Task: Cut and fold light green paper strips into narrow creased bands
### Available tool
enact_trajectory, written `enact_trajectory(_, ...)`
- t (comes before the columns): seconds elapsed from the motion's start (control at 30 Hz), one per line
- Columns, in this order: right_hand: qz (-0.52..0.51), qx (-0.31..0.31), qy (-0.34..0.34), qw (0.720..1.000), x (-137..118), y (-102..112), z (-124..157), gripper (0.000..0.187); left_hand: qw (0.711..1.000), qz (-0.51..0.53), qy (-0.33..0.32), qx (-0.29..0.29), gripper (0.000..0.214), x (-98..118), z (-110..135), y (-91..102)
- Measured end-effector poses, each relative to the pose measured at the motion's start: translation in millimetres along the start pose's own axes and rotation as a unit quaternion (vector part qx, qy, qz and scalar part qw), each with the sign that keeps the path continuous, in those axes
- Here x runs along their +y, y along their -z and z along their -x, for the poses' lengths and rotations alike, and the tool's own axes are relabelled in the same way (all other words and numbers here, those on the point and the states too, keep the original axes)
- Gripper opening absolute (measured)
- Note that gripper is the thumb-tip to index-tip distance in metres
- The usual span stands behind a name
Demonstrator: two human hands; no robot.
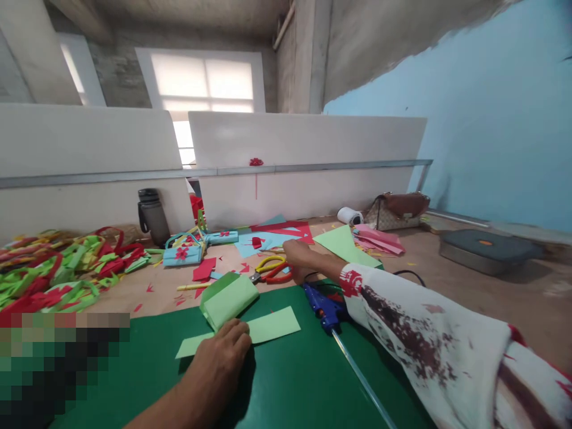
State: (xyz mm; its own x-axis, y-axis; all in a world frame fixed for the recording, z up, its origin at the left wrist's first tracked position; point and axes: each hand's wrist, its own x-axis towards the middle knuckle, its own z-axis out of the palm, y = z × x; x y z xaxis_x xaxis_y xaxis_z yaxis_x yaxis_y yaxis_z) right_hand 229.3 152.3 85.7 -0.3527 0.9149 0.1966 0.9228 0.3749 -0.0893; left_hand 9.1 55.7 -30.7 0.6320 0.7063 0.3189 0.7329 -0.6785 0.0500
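Observation:
My left hand, fingers curled and together, presses a light green paper strip onto the green mat. Just beyond it a folded light green paper piece stands on the mat, touching the strip. My right hand reaches over the far edge of the mat with its fingers bent in; whatever they hold is hidden. Beside that hand lie yellow tool handles and red tool handles. Below my right wrist lies a blue glue gun with a clear glue stick sticking out of its back.
Paper scraps pile up on the left. Small blue paper bags and a dark bottle stand behind. Red sheets, a green sheet, pink paper, a handbag and a lidded box lie farther right.

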Motion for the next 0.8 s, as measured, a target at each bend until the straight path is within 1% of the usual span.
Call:
enact_trajectory(0.07,0.002,-0.012,-0.018,1.0,-1,4,1,0.033,0.999,-0.033,0.009,-0.031,0.028,0,4,2.7)
enact_trajectory(0.17,-0.005,-0.029,-0.036,0.999,-7,9,13,0.034,0.994,-0.052,0.001,-0.097,0.024,5,14,16.2)
enact_trajectory(0.27,-0.041,-0.031,-0.008,0.999,-12,10,45,0.027,0.99,-0.066,-0.006,-0.128,0.03,10,28,29.3)
enact_trajectory(0.3,-0.058,-0.033,0.011,0.998,-13,9,58,0.029,0.988,-0.065,-0.011,-0.136,0.03,10,32,31.4)
enact_trajectory(0.37,-0.1,-0.054,0.043,0.993,-13,6,86,0.037,0.988,-0.07,-0.019,-0.136,0.031,9,41,32.3)
enact_trajectory(0.4,-0.161,-0.064,0.059,0.983,-11,4,99,0.038,0.989,-0.073,-0.024,-0.13,0.032,8,44,31.9)
enact_trajectory(0.43,-0.213,-0.072,0.059,0.973,-10,1,109,0.037,0.989,-0.075,-0.028,-0.125,0.033,7,47,31.8)
enact_trajectory(0.5,-0.254,-0.073,0.036,0.964,-5,-6,125,0.033,0.989,-0.072,-0.025,-0.126,0.033,7,50,33.5)
enact_trajectory(0.53,-0.254,-0.061,0.028,0.965,-2,-9,129,0.033,0.988,-0.065,-0.018,-0.138,0.032,8,50,35.5)
enact_trajectory(0.6,-0.232,-0.027,0.02,0.972,3,-16,135,0.031,0.989,-0.033,-0.008,-0.144,0.022,9,49,40.6)
enact_trajectory(0.63,-0.213,-0.007,0.021,0.977,6,-18,136,0.029,0.991,-0.024,-0.001,-0.133,0.02,9,49,42.8)
enact_trajectory(0.73,-0.154,0.04,0.048,0.986,16,-26,142,0.027,0.994,-0.013,0.005,-0.106,0.022,8,48,46.0)
enact_trajectory(0.8,-0.129,0.044,0.067,0.988,23,-29,147,0.027,0.995,-0.011,0.003,-0.095,0.027,5,48,45.9)
